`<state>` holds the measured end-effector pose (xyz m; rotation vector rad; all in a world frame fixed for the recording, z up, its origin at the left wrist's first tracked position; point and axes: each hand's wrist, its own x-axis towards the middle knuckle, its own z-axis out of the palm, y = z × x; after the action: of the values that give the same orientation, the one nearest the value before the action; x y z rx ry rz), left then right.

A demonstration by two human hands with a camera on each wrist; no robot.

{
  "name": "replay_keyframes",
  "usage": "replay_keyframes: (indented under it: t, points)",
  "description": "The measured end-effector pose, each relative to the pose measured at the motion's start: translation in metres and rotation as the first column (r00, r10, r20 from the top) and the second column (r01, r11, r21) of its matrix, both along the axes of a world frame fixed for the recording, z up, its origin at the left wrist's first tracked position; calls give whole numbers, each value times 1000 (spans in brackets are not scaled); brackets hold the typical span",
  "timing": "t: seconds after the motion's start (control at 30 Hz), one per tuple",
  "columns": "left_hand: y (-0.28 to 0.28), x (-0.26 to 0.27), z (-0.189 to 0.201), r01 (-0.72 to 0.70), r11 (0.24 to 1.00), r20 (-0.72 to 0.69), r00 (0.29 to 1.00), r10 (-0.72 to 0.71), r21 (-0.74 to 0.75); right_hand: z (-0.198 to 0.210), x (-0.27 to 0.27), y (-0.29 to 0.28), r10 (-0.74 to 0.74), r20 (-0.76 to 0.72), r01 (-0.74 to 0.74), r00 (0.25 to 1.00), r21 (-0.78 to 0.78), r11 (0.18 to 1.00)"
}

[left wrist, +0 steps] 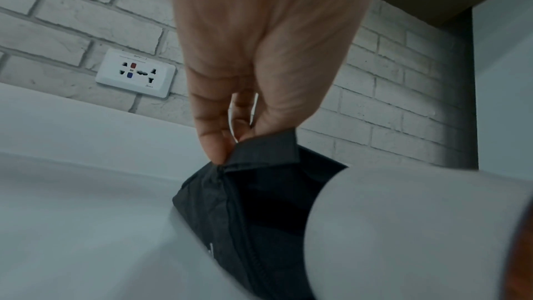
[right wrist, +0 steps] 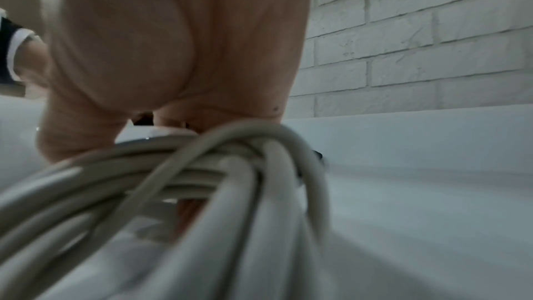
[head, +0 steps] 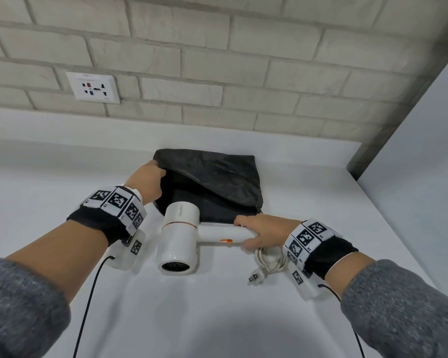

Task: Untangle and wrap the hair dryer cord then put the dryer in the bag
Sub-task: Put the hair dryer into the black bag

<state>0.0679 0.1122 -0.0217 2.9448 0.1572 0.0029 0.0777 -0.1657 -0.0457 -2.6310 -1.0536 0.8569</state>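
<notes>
A white hair dryer [head: 179,235] lies on the white counter, its nozzle end at the mouth of a black zip bag [head: 217,187]. My right hand [head: 259,232] grips the dryer's handle, with the coiled white cord [head: 269,259] bunched under the palm and the plug [head: 255,278] sticking out toward me. In the right wrist view the cord [right wrist: 173,181] loops fill the foreground under my right hand [right wrist: 173,54]. My left hand [head: 146,180] pinches the bag's upper left edge and lifts it, holding the mouth apart; the left wrist view shows my fingers [left wrist: 213,140] on the bag [left wrist: 259,191] rim beside the dryer [left wrist: 403,225].
A white brick wall runs behind the counter [head: 62,164], with a wall socket [head: 93,87] at the upper left. A grey-white panel [head: 424,151] closes off the right side. Thin black cables trail from both wrist cameras toward me.
</notes>
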Motion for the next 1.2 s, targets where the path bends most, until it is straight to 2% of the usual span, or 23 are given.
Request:
replay_keyframes:
  t: [0.07,0.17,0.27,0.33,0.5,0.6,0.77,0.9,1.0,1.2]
  points:
    - [2,1,-4,-10,999,6,1000,10,-45,0,-2,-4,-54,-62,56,997,40,998]
    - [7,2,-12,6,993,-23,1000,-8,-118,-5,-7,-9,-122,-177,154,977,178,972]
    - [9,-2,-15,42,997,-105,993,-49,-68,-10,-11,-12,-150,-263,229,953,301,926]
    - [9,-6,-15,51,998,-95,994,-55,-40,-12,-14,-15,-163,-312,270,936,338,901]
    - [6,-17,-17,117,983,68,992,-108,-141,-15,-17,-27,-235,-377,386,896,401,831]
    - [-6,-21,-15,174,971,163,976,-147,-165,-9,-14,-34,-314,-349,449,883,429,784]
    - [-31,-31,-11,244,949,372,915,-157,-200,-4,-7,-43,-488,-243,544,838,437,716]
    - [-57,-42,-7,319,933,458,863,-214,-165,-7,-8,-42,-559,-297,632,774,415,654]
    - [-76,-51,-9,394,912,436,845,-309,-117,-11,-6,-35,-616,-359,710,701,438,552]
    - [-100,-75,-24,433,896,357,855,-375,-96,-16,4,-13,-771,-475,866,424,463,191]
